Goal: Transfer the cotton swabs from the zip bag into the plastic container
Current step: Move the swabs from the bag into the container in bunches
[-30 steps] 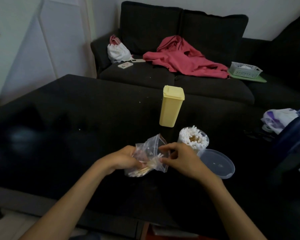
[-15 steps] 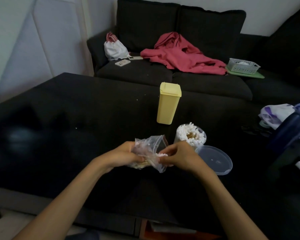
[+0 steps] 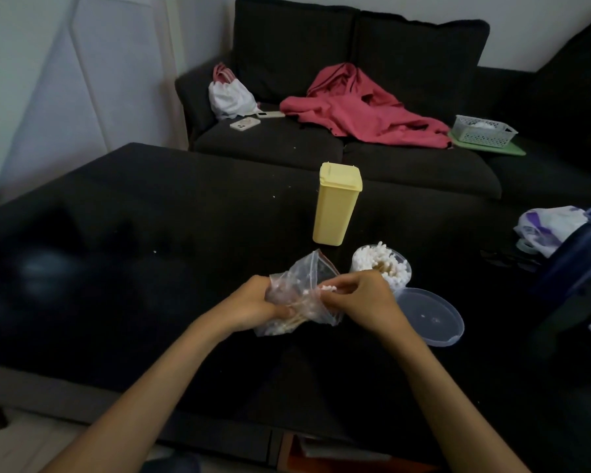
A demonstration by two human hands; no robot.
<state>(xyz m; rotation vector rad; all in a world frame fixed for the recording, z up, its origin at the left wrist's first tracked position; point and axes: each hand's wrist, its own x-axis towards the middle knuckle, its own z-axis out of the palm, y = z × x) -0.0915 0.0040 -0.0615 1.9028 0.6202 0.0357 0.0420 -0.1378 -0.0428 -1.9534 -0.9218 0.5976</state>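
Note:
A clear zip bag (image 3: pixel 299 285) with wooden-stick cotton swabs (image 3: pixel 289 324) inside is held just above the dark table. My left hand (image 3: pixel 253 303) grips the bag's left side. My right hand (image 3: pixel 362 302) pinches a few swabs with white tips (image 3: pixel 328 289) at the bag's open mouth. Just behind my right hand stands a round clear plastic container (image 3: pixel 381 268), open and packed with upright swabs. Its clear lid (image 3: pixel 429 315) lies flat on the table to the right of that hand.
A tall yellow lidded box (image 3: pixel 336 203) stands behind the container. A dark blue object (image 3: pixel 574 257) and a white-purple bag (image 3: pixel 546 228) sit at the table's right edge. Beyond the black table (image 3: pixel 133 233) is a dark sofa with a red garment (image 3: pixel 362 107) and a white basket (image 3: pixel 483 130).
My right hand has pushed further into the bag's mouth and taken hold of swab tips. The left hand has squeezed the bag tighter. The view has shifted slightly.

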